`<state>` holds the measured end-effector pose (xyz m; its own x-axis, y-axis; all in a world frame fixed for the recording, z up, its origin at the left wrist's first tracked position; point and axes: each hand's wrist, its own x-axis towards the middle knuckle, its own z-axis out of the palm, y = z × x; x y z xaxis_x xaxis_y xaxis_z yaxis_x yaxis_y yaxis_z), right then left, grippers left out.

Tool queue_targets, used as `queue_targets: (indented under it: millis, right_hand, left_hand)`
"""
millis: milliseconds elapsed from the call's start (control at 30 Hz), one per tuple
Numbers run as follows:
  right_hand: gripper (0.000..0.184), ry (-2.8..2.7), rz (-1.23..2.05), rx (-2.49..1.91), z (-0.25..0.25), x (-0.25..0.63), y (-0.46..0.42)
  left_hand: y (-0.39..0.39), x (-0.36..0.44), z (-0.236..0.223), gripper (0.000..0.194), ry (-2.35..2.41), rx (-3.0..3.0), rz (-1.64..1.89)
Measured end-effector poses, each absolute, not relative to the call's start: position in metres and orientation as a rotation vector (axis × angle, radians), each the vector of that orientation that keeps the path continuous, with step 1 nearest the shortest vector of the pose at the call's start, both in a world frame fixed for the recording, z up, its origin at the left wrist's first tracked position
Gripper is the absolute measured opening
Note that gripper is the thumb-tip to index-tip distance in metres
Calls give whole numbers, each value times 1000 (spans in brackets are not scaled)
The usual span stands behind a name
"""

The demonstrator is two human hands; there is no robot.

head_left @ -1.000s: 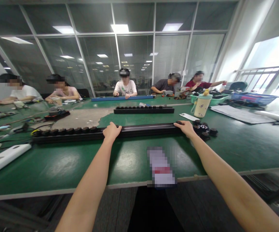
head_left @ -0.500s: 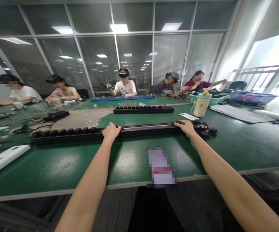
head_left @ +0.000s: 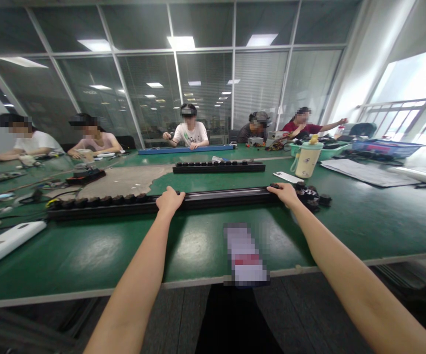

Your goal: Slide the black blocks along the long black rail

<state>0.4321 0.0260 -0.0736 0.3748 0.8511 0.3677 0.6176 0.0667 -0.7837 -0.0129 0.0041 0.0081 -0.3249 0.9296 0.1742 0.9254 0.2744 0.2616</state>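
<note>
A long black rail (head_left: pixel 220 197) lies across the green table in front of me. A row of black knob-like pieces (head_left: pixel 104 200) lines the top of its left half. Around the rail's middle my left hand (head_left: pixel 169 201) is closed, with a small dark piece showing beside its thumb. My right hand (head_left: pixel 285 193) grips a black knob-like piece (head_left: pixel 273 186) at the rail's right end. Just past that hand sits a loose pile of similar black pieces (head_left: pixel 310 195). The fingertips of both hands are partly hidden.
Behind lies a shorter black rail (head_left: pixel 219 168) with its own row of pieces. A blurred-out phone (head_left: pixel 245 255) is at the near edge, a white device (head_left: pixel 10 246) at left. A cup (head_left: pixel 307 162) and white phone (head_left: pixel 286 177) stand right. Several people sit opposite.
My hands and the long rail stay nearly still. Across the table, the middle person's hand has risen with a thin tool, and the person in grey has bent lower.
</note>
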Motion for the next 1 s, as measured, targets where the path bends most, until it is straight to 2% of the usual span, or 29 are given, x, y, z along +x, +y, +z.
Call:
queue_targets:
  millis: [267, 700, 1000]
  right_hand:
    - [41, -1303, 269, -1638, -71, 430, 24]
    - [42, -1288, 271, -1651, -70, 431, 25]
    - [34, -1250, 241, -1675, -64, 427, 18]
  left_hand:
    - [3, -12, 9, 63, 2489, 1815, 493]
    - [4, -13, 8, 62, 2493, 1811, 503]
    - [-1, -10, 12, 61, 2499, 1812, 499]
